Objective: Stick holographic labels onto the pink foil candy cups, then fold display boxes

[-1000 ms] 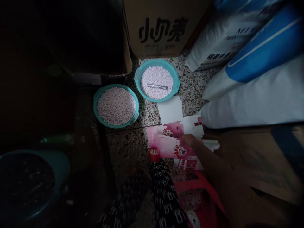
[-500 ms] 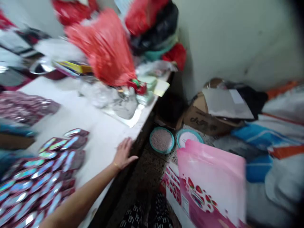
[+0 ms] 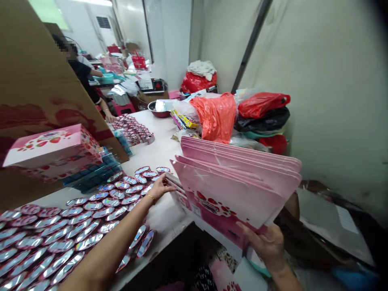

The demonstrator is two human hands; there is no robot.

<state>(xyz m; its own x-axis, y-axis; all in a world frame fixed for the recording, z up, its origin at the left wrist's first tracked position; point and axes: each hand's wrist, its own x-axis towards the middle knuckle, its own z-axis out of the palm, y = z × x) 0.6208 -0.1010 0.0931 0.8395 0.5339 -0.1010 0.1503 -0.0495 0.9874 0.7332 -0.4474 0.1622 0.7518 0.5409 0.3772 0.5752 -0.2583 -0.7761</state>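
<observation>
A stack of flattened pink strawberry-print cartons (image 3: 224, 194) is held up at the table's near edge, its sheets slightly fanned at the top. My right hand (image 3: 266, 244) is closed on the stack's lower right edge, thumb in front and the other fingers mostly hidden behind. At the left end, my left hand (image 3: 160, 189) grips the cartons' narrow side flaps between thumb and fingers. Rows of small oval packs with shiny lids (image 3: 103, 212) cover the table just left of that hand.
A made-up strawberry box (image 3: 51, 151) and blue clear-wrapped packs (image 3: 97, 171) stand on the left by a large brown carton (image 3: 30, 81). Plastic bags (image 3: 215, 115) and a bowl (image 3: 159, 111) lie at the back. A co-worker's hand (image 3: 109, 115) is near more packs.
The pink cartons have come up from low on the right to the table's edge. My left hand, earlier flat on the table, now grips them. The view has swung left and up.
</observation>
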